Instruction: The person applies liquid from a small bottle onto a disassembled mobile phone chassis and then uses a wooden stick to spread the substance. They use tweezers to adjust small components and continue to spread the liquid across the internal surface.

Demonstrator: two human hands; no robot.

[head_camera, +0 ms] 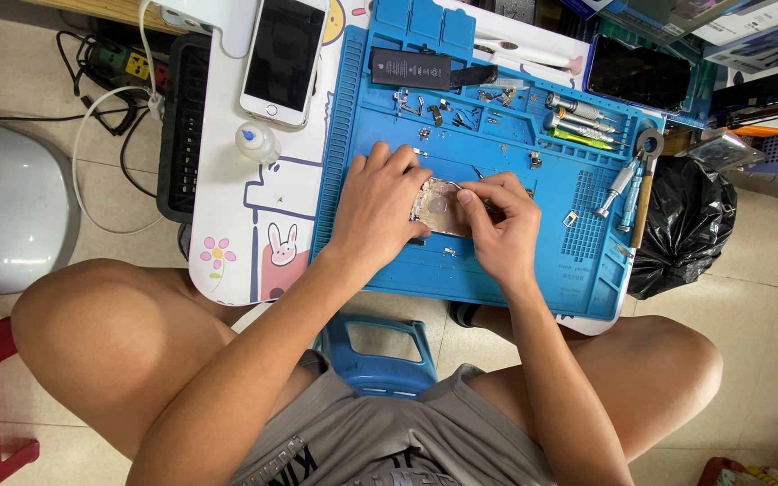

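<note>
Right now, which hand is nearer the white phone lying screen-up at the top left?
Left. The left hand rests on the opened phone shell, below and right of the white phone; the right hand sits farther right.

A white phone [283, 56] lies face up at the top of the white desk, left of the blue mat; its screen is dark and blank. A black battery [410, 67] with a label of small white print lies at the mat's top edge. A second phone [638, 74] with a glossy black screen lies at the mat's top right corner. Behind it, at the frame's upper right, stand flat cardboard boxes [749, 27] in blue, white and grey. A small clear bottle [257, 141] with a blue tip stands below the white phone.
</note>
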